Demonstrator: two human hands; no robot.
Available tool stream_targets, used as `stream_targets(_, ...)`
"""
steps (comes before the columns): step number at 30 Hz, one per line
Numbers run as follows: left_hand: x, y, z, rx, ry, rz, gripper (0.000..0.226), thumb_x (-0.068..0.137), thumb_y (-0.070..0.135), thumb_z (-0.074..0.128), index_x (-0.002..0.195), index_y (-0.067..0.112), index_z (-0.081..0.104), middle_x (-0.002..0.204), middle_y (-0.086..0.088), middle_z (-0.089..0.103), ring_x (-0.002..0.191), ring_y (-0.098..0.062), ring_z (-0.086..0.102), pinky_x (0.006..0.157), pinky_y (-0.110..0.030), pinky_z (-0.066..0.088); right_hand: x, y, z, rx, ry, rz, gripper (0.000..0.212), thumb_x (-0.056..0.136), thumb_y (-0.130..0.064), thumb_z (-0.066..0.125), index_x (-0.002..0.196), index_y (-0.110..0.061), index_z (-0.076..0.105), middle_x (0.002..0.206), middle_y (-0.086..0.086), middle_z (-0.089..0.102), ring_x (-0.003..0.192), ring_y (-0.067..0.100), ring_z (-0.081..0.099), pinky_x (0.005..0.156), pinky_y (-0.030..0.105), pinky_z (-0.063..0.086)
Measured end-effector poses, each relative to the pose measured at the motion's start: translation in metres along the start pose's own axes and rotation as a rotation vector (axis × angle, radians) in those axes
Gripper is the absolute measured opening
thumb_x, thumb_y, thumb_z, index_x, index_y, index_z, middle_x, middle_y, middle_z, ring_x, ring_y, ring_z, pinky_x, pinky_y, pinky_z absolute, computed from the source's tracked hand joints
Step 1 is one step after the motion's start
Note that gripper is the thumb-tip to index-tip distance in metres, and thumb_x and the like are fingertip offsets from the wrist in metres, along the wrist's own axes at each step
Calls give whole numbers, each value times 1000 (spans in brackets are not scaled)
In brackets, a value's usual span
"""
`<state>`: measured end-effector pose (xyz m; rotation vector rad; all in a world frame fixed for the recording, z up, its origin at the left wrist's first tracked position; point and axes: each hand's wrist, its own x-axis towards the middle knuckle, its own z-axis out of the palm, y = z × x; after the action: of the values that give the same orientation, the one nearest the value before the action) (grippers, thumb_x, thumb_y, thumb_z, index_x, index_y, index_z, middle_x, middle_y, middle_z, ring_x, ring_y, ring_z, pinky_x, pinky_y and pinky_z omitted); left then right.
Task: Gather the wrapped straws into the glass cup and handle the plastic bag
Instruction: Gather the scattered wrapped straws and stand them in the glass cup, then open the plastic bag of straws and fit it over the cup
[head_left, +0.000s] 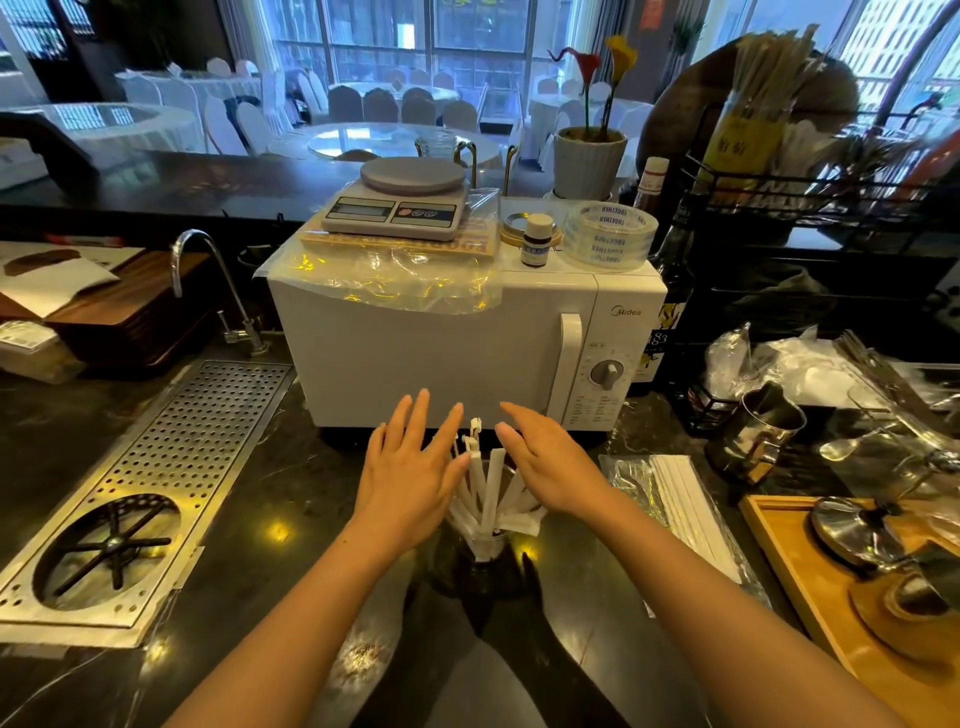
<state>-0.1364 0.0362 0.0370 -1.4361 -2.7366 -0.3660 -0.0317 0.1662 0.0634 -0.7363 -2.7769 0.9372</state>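
A glass cup stands on the dark counter in front of the microwave, with several white wrapped straws sticking up and fanning out of it. My left hand is flat and open just left of the straws, fingers touching their tops. My right hand is open on the right side, palm turned toward the bundle. A clear plastic bag with more wrapped straws inside lies flat on the counter to the right of the cup.
A white microwave stands right behind the cup, carrying a scale, tape roll and small bottle. A perforated metal drain tray and tap lie to the left. A wooden tray, metal pitcher and crumpled plastic sit at right.
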Motion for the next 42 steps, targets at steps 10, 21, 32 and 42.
stream_targets(10,24,-1,-62,3,315,194,55,94,41,27,131,33,-14,144,7,-19,139,-16,-16,114,-38,-7,-6,-22,-29,-284,169,-98,72,93,-52,21,141,-17,-20,155,4,-20,141,16,-20,112,33,-11)
stream_targets(21,92,7,-180,286,640,239,56,89,55,5,132,30,-21,142,5,-27,133,-17,-25,109,-38,-21,5,-78,-140,-518,486,-169,71,90,-57,19,123,-23,-34,142,-2,-36,140,20,-25,113,39,-14)
stream_targets(32,129,34,-256,238,743,212,60,93,47,20,129,29,-24,140,6,-31,131,-13,-28,113,-45,-13,1,-102,-221,-597,672,-176,71,74,-65,-1,117,-28,-44,135,-4,-42,127,13,-37,108,36,-19)
stream_targets(42,134,116,-186,60,586,335,63,92,49,19,127,29,-29,137,4,-36,133,-18,-29,114,-46,-13,-25,-44,-209,-594,629,-11,75,90,-58,17,114,-27,-46,132,-4,-45,128,12,-36,110,35,-16)
